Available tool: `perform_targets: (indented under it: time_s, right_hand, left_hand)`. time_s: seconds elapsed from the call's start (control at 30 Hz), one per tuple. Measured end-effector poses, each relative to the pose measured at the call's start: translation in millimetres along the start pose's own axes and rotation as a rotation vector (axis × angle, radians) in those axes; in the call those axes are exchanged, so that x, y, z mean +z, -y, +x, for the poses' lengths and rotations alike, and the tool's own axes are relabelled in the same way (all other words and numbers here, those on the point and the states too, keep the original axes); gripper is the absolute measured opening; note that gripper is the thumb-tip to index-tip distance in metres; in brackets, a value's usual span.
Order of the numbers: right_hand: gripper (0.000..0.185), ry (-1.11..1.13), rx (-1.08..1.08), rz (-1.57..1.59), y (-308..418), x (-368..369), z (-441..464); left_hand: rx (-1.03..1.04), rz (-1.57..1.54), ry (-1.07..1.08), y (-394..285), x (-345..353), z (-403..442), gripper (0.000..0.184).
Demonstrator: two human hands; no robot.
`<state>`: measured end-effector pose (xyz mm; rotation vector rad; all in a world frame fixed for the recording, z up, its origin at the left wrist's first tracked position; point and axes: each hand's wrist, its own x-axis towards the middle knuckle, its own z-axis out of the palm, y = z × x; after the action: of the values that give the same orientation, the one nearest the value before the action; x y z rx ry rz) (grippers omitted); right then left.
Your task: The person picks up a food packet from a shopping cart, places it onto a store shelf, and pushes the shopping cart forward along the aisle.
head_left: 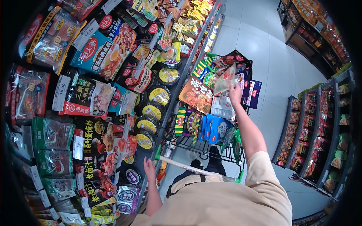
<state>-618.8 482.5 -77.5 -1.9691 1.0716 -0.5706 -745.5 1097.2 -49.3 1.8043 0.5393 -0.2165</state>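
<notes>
My right hand point(236, 93) is over the shopping cart, its fingers closed on a clear-and-red food packet point(224, 80). Under and around it the cart point(225, 151) holds several packets, among them an orange packet point(197, 94), blue packets point(215, 129) and a dark purple packet point(253, 93). My left hand point(149, 165) hangs at the shelf edge, left of the cart handle point(192, 168), with its fingers apart and nothing in them. Near it are round yellow-lidded tubs point(144, 141) on the shelf.
Shelves of seasoning packets point(89, 94) with price tags point(61, 92) run along the left. Small yellow packets point(196, 15) lie at the top. Across the tiled floor point(269, 52), more stocked shelves point(311, 128) stand on the right. My feet are behind the cart.
</notes>
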Motion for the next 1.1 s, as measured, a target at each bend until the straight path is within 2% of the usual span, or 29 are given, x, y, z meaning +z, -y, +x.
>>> perform_targets:
  time_s: [0.07,0.13,0.2,0.27,0.33,0.4,0.43,0.5,0.53,0.57,0.63,0.73,0.77,0.9,0.97,1.0,1.03,1.07,1.1]
  right_hand:
    - [0.032,0.063,-0.056,0.196,40.7,0.1,-18.6]
    - [0.031,0.024,-0.182,0.164,74.2,-1.1,-40.5]
    - [0.03,0.028,-0.243,0.257,88.5,4.5,-56.8]
    - [0.03,0.092,-0.267,0.249,123.5,-20.5,-87.1]
    - [0.03,0.108,-0.249,0.371,150.9,-41.6,-124.0]
    - [0.028,0.194,-0.203,0.501,161.8,-54.6,-159.6]
    - [0.028,0.257,-0.153,0.493,170.5,-67.1,-179.4]
    - [0.029,0.333,-0.128,0.681,179.8,-73.4,-220.2]
    - [0.029,0.378,-0.127,0.582,195.0,-89.9,-240.2]
    - [0.027,0.401,-0.149,0.663,191.8,-83.3,-258.0]
    - [0.024,0.507,-0.143,0.62,207.9,-98.1,-288.4]
    - [0.023,0.588,-0.246,0.601,223.6,-105.1,-319.1]
    - [0.022,0.665,-0.237,0.582,228.0,-109.1,-325.2]
    - [0.021,0.712,-0.364,0.484,240.2,-111.7,-344.0]
    - [0.021,0.738,-0.417,0.414,239.3,-102.8,-347.7]
    - [0.021,0.764,-0.469,0.346,240.6,-99.2,-349.7]
    - [0.021,0.772,-0.476,0.342,242.7,-97.2,-352.9]
    - [0.023,0.788,-0.469,0.404,245.5,-95.2,-356.3]
    - [0.025,0.808,-0.462,0.467,248.6,-92.6,-359.4]
  left_hand:
    - [0.05,0.008,0.017,-3.5,5.6,4.2,0.056]
    - [0.183,0.141,0.096,-13.6,15.3,10.2,0.054]
    - [0.246,0.198,0.137,-29.1,27.2,10.3,0.054]
    - [0.31,0.254,0.185,-57.0,43.4,5.8,0.053]
    - [0.521,0.542,0.237,-97.6,59.0,-7.6,0.056]
    - [0.553,0.478,0.276,-127.6,76.2,-19.6,0.059]
    - [0.622,0.485,0.328,-137.6,82.6,-23.3,0.059]
    - [0.752,0.507,0.421,-160.8,94.1,-33.8,0.062]
    - [0.754,0.501,0.426,-170.3,98.7,-38.6,0.062]
    - [0.879,0.502,0.468,-178.5,102.4,-42.9,0.063]
    - [1.071,0.458,0.504,-192.0,108.2,-51.7,0.063]
    - [1.099,0.331,0.554,-191.9,108.1,-54.1,0.057]
    - [1.098,0.255,0.519,-191.9,105.9,-59.0,0.043]
    - [1.027,0.169,0.536,-161.8,85.9,-47.2,0.037]
    - [0.873,0.159,0.546,-143.4,75.1,-40.9,0.036]
    - [0.871,0.153,0.539,-140.1,69.6,-38.5,0.036]
    - [0.76,0.167,0.553,-136.7,63.2,-36.1,0.033]
    - [0.647,0.178,0.564,-132.8,57.5,-34.9,0.031]
    - [0.642,0.169,0.549,-139.1,52.6,-38.4,0.031]
